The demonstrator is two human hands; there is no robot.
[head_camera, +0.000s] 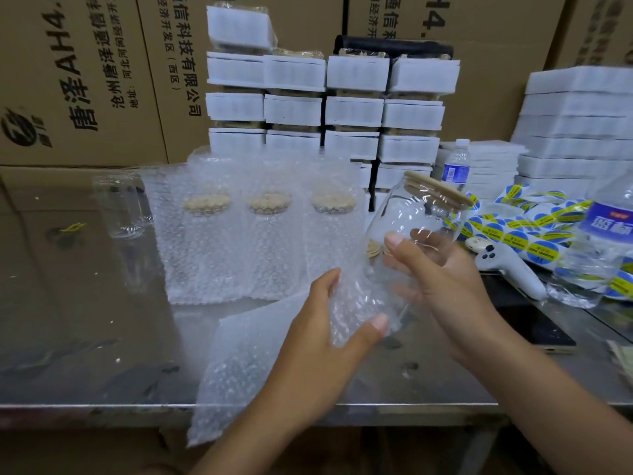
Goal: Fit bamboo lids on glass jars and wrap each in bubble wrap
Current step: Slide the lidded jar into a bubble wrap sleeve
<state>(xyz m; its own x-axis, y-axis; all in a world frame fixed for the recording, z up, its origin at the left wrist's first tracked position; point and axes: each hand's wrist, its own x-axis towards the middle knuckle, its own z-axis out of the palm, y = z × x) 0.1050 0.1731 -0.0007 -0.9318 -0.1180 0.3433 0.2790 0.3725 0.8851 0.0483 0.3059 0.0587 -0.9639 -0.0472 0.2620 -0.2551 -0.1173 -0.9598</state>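
Note:
My right hand (442,269) grips a clear glass jar (407,214) tilted to the right, with a bamboo lid (442,190) on its top. My left hand (329,320) holds the open end of a bubble wrap bag (260,365) around the jar's base. That bag lies across the steel table (85,320) and hangs over its front edge. Behind it stand three jars with bamboo lids wrapped in bubble wrap (205,228), (270,224), (334,221). Bare glass jars (123,207) stand at the left.
Stacks of white foam-packed boxes (356,108) and large cartons (82,77) fill the back. At the right are water bottles (455,164), (603,234), blue-yellow sticker rolls (513,228), a white controller (507,265) and a dark phone (541,327). Loose bamboo lids (373,250) lie behind the held jar.

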